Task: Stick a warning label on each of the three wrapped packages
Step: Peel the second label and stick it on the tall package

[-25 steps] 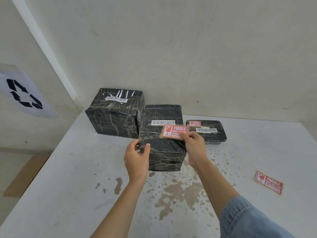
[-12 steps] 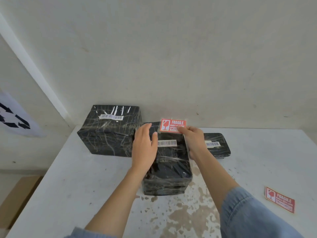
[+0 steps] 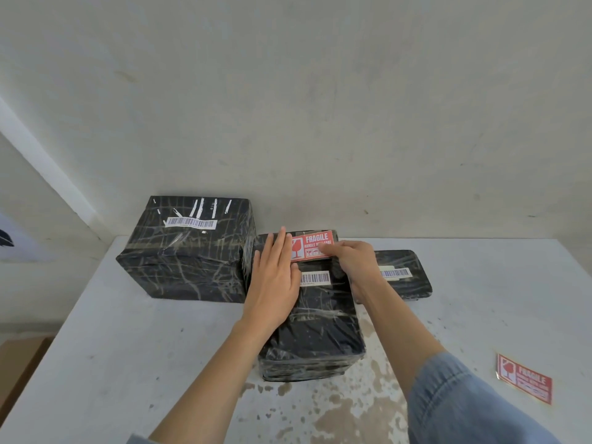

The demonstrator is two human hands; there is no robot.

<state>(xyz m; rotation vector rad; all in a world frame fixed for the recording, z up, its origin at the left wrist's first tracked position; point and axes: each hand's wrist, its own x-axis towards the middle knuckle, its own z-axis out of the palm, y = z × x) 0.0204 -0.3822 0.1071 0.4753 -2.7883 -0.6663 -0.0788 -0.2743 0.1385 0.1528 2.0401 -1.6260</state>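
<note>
From my feed, the left hand (image 3: 274,283) lies flat, fingers straight, on the middle package (image 3: 315,318) at frame center. My right hand (image 3: 352,261) pinches the red FRAGILE label (image 3: 312,246) against its far top edge. A spare label (image 3: 525,378) sits at lower right on the table (image 3: 128,363).

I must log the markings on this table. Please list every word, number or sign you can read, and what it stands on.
"FRAGILE", "HANDLE WITH CARE" partly covered: red label on the middle package.
"FRAGILE": loose red label on the table; smaller lines blurred.
Barcode stickers on the middle, big and flat packages: digits too small to read.
</note>
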